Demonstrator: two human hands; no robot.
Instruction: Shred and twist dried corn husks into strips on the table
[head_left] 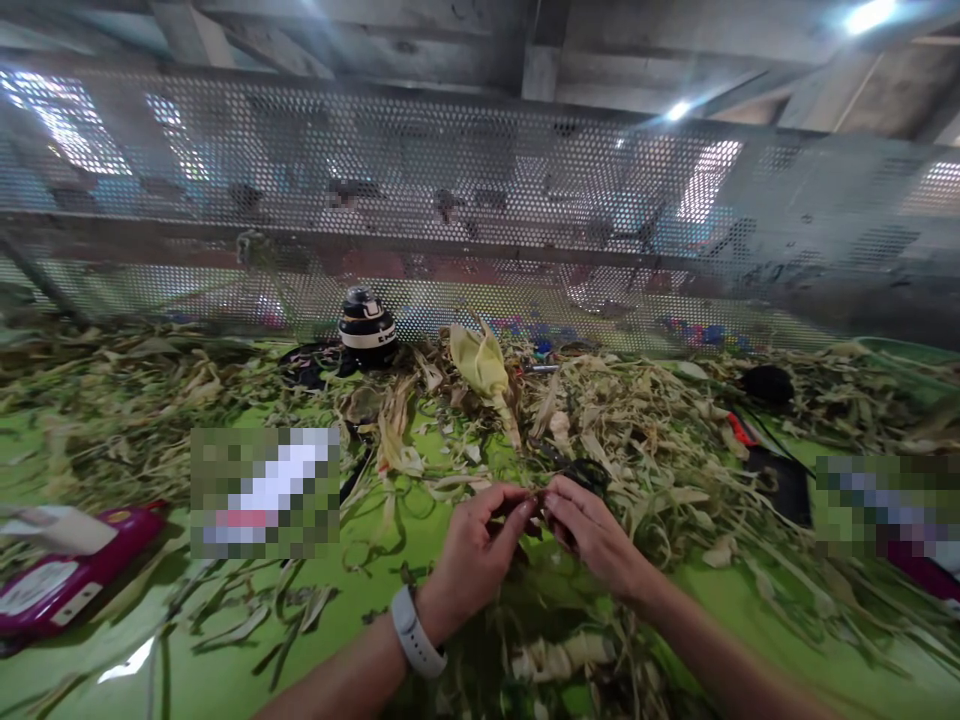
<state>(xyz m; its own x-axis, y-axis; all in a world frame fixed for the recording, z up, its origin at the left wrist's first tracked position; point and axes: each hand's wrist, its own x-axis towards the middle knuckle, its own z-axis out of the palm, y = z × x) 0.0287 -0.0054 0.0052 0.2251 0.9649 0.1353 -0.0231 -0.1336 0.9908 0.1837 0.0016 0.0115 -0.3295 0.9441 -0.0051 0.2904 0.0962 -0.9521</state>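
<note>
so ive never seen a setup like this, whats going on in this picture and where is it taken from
There is no machine: these are a person's bare left hand, with a pale wristband, and right hand. The single picture comes from a camera on that person's head, looking forward and down. The fingertips meet around a small dark piece, too small to identify. On the green table are dry leaf strips, a pale leafy bundle, a dark bottle and a magenta power strip. Behind stands a perforated metal screen.

Pale grey-white wristband [417, 632], smooth, with a rounded oblong face; forearms sleeveless; fingers [517, 520] ungloved.
</note>
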